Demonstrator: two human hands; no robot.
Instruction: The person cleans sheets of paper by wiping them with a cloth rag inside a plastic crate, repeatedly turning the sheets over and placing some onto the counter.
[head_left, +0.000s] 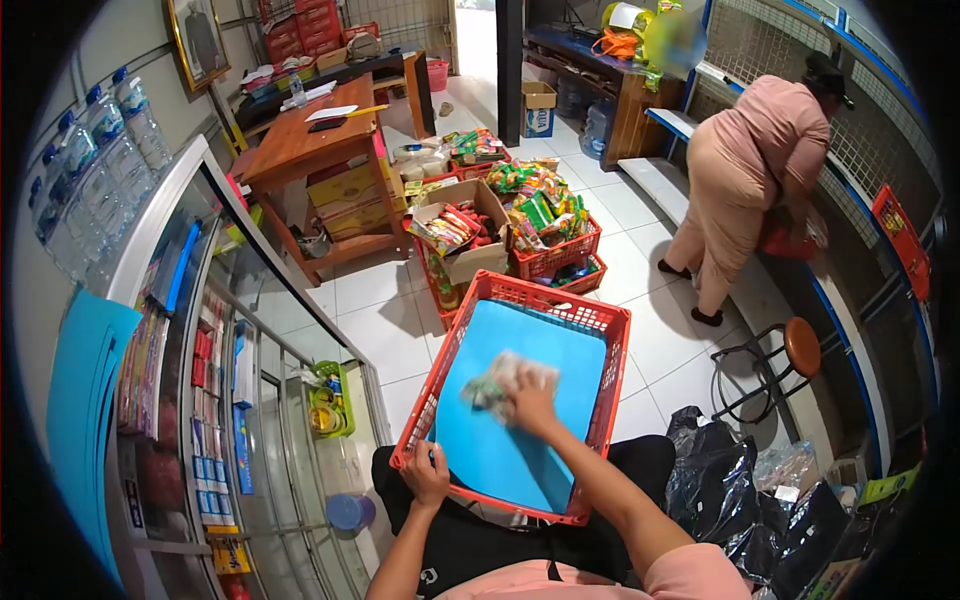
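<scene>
A red plastic crate [618, 345] rests across my lap, tilted slightly, with a smooth blue sheet [520, 335] lying in its bottom. My right hand [533, 403] presses a crumpled, pale patterned cloth [515, 375] onto the middle of that sheet; hand and cloth are a little blurred. At the crate's near left corner, my left hand [427, 474] is closed around the rim, thumb on the upper side. The fingers under the rim are partly hidden.
Ahead stand crates of packaged goods [545, 215] and a cardboard box of packets [465, 225]. A glass display case [300, 300] is on my left. To the right are a stool [795, 350], black plastic bags [725, 490] and a bending person [740, 180] by the shelves.
</scene>
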